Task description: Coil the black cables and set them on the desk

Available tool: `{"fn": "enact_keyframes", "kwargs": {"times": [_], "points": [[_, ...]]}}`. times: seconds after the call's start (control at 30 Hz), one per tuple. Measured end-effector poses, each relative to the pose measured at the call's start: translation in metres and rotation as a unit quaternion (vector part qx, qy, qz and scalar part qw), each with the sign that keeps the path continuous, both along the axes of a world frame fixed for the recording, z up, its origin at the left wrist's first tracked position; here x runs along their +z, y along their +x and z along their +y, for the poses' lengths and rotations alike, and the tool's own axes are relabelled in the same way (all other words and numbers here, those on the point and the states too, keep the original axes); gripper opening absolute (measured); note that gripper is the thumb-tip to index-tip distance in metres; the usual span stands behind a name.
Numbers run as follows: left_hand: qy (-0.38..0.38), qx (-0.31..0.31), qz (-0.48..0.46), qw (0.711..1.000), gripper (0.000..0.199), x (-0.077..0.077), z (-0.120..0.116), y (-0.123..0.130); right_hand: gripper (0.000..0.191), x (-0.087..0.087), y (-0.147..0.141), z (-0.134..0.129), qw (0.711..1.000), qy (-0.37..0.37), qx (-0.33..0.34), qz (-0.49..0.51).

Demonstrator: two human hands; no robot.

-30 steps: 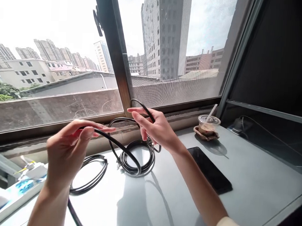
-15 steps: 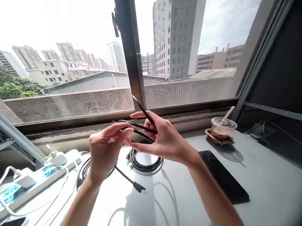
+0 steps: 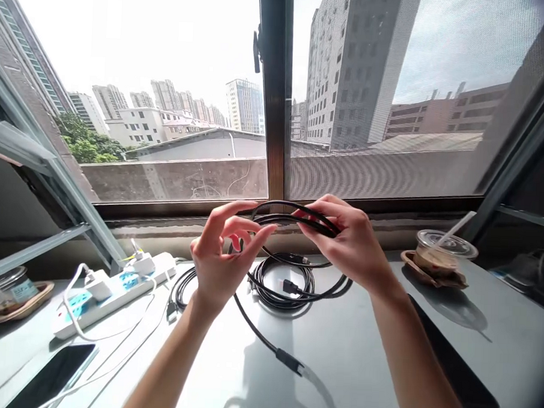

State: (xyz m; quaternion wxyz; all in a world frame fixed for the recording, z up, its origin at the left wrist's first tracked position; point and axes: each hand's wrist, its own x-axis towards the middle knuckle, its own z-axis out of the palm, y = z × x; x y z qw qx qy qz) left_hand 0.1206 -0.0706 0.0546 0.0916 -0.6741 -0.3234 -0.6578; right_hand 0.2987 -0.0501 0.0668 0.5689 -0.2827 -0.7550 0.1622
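Note:
A black cable (image 3: 285, 203) is gathered in loose loops between my hands, above the table. My right hand (image 3: 349, 243) is closed on the loops, thumb in front and fingers behind. My left hand (image 3: 227, 250) is at the left bend of the loops, its thumb and fingers apart; whether a finger touches the cable I cannot tell. One end hangs below, with a black plug (image 3: 288, 361) with a metal tip. Another black plug (image 3: 290, 286) shows under the loops. Beneath lies a coiled black cable (image 3: 279, 306) on the table, with a second coil (image 3: 182, 284) partly behind my left wrist.
At left stand a white power strip (image 3: 114, 299) with plugged-in chargers, a phone (image 3: 50, 378) and a lidded cup (image 3: 9, 292). To the right are a dark flat device (image 3: 454, 362) and an iced drink with a straw (image 3: 441, 253). A window frame (image 3: 276, 108) rises behind the table.
My view has turned left. My left fingers have spread from a pinch. The cable has gone from a bunched strand to wider loops in my right hand, its loose end hanging lower.

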Motion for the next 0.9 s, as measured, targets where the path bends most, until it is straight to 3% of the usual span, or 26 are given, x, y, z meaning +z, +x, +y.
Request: {"fn": "enact_keyframes", "kwargs": {"times": [0.1,0.23,0.33,0.43,0.57,0.63,0.7,0.77,0.83,0.9], "points": [[0.055,0.057,0.021,0.997,0.046,0.001,0.003,-0.001,0.005,0.001,0.005,0.002,0.998,0.003,-0.001,0.062],[0.025,0.118,0.045,0.992,0.057,-0.003,0.014,-0.004,0.005,0.003,0.009,0.001,0.989,0.005,0.028,0.144],[-0.099,0.03,0.016,0.995,0.056,-0.011,0.025,-0.005,0.009,0.003,0.011,-0.003,0.98,0.009,0.074,0.183],[-0.224,-0.116,-0.056,0.966,0.043,-0.018,0.032,-0.002,0.016,0.002,0.01,-0.006,0.972,0.034,0.116,0.202],[-0.284,-0.25,-0.15,0.914,0.024,-0.018,0.031,0.003,0.016,0.0,0.009,-0.002,0.965,0.027,0.156,0.207],[-0.295,-0.274,-0.187,0.896,0.035,-0.014,0.027,0.005,0.014,-0.002,0.008,0.002,0.967,0.01,0.163,0.198],[-0.297,-0.278,-0.219,0.887,0.051,-0.01,0.023,0.005,0.013,-0.003,0.008,0.007,0.98,0.017,0.11,0.166],[-0.302,-0.272,-0.249,0.879,0.059,-0.007,0.02,0.003,0.01,-0.005,0.007,0.011,0.992,0.061,-0.008,0.112],[-0.308,-0.256,-0.273,0.875,0.062,-0.005,0.018,0.001,0.007,-0.006,0.006,0.014,0.984,0.111,-0.127,0.05],[-0.297,-0.236,-0.284,0.881,0.063,-0.005,0.018,-0.001,0.016,-0.007,0.003,0.015,0.975,0.129,-0.18,0.01]]}}
